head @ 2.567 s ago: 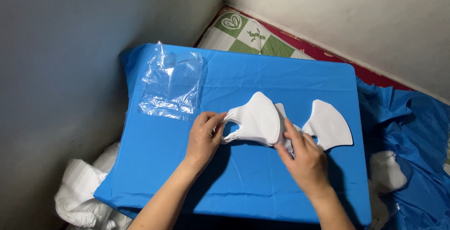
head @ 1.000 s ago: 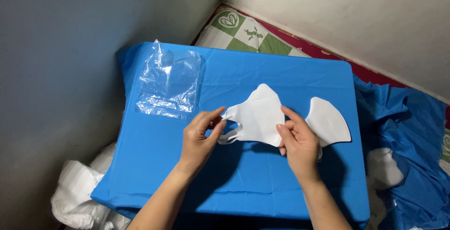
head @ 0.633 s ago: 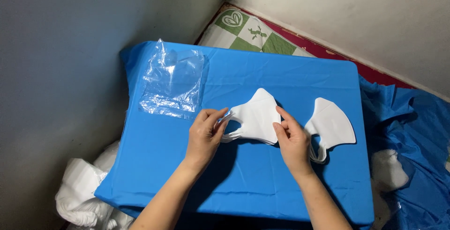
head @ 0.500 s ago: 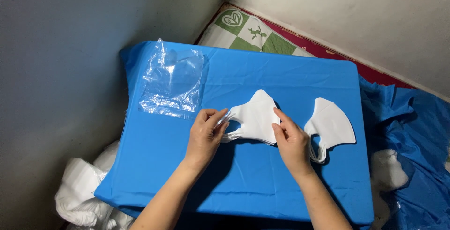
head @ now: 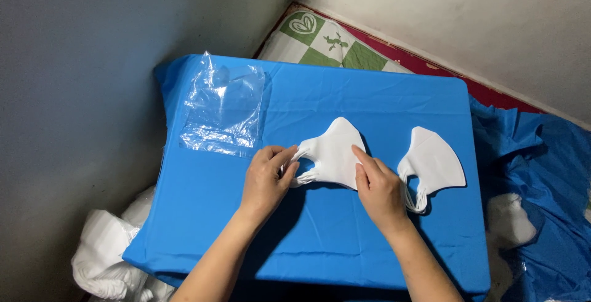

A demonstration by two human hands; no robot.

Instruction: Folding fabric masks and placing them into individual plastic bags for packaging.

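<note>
Fingers (head: 284,157) of the left hand (head: 266,182) pinch the ear loops at the left end of a white face mask (head: 332,154), closed on the thin straps. The right hand (head: 377,188) lies beside it with its fingers (head: 360,157) pressed flat on the mask's right edge, holding it down rather than gripping. This mask lies folded near the middle of the counter (head: 369,102), which is covered in a bright blue sheet. Just to its right, apart from it, lies a second white mask (head: 434,163) with its loops trailing toward the near edge. A crumpled clear plastic bag (head: 225,111) rests at the counter's far left corner, well apart from both hands. Nothing lies between the hands and the masks. White plastic bundles (head: 101,259) sit on the floor at the left, more blue sheeting (head: 542,185) is heaped at the right, and a green-and-white checked mat (head: 320,40) shows beyond.
</note>
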